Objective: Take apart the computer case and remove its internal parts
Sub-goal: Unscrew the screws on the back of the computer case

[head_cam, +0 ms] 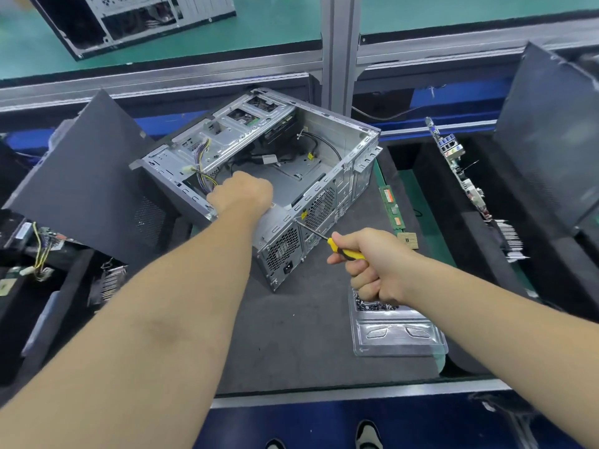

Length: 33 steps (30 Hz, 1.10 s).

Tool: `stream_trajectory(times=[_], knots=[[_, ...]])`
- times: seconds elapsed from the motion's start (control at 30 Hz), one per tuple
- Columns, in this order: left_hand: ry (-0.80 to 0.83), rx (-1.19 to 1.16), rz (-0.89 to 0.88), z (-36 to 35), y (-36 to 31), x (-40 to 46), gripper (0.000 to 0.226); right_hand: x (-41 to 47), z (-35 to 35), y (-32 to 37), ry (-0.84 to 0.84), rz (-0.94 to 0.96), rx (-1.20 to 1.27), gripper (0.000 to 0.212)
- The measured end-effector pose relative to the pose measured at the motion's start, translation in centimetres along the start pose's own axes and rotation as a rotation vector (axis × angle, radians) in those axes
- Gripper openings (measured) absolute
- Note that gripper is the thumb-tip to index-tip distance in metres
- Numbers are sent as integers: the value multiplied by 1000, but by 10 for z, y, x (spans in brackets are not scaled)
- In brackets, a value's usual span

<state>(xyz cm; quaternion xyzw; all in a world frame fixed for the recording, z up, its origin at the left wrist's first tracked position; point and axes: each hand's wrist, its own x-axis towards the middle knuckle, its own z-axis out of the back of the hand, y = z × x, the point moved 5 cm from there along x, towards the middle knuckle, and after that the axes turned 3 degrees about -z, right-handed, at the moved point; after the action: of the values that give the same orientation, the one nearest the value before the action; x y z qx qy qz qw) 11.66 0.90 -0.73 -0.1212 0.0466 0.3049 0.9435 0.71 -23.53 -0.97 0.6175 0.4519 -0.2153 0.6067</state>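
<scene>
— Case [259, 163], centre of frame: bare grey sheet metal, boxy, side open, lying on a dark felt-like mat [291, 335]. Punched with round and honeycomb vent holes along the near face.

— And inside?

— Mostly stripped. Black cables [311, 147] looped over the floor plate, a bundle of yellow and purple wires [204, 170] at the left end.

— Left hand [241, 191]?

— Reaching in over the near rim, arm stretched from lower left, knuckles up, fingers curled down out of sight. Whether gripping anything: cannot tell.

— Right hand [369, 264]?

— Fist wrapped round a screwdriver [337, 247], yellow and black handle, thin steel shaft angled up-left, tip touching the near face by the round fan grille [321, 205].

— Around the case?

— Flat dark panel [87, 186] leaning at centre left, matte, with a perforated patch. Another dark panel [547, 137] at upper right. Green memory stick [393, 205] lying on the mat just right of the case, a small tan square chip [409, 239] below it. Clear plastic tray [395, 332] at lower right, small dark screws [372, 304] piled in its upper end, partly behind the right hand. Motherboard [460, 166] standing on edge in a black bin on the right. Second metal case [129, 21] on a green top at upper left.
</scene>
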Motion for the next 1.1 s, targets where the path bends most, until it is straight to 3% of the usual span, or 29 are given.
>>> stream_trajectory(times=[0.6, 0.83, 0.97, 1.1], knots=[[-35, 38, -64, 1, -1, 1, 52, 3, 8, 8, -324, 327, -380, 43], [33, 131, -266, 0, 4, 0, 68, 0, 8, 11, -260, 263, -346, 42], [-105, 103, -178, 1, 6, -8, 69, -3, 1, 6, -160, 140, -184, 38], [-120, 20, -120, 5, 6, -11, 68, -7, -7, 4, -67, 27, -64, 37]])
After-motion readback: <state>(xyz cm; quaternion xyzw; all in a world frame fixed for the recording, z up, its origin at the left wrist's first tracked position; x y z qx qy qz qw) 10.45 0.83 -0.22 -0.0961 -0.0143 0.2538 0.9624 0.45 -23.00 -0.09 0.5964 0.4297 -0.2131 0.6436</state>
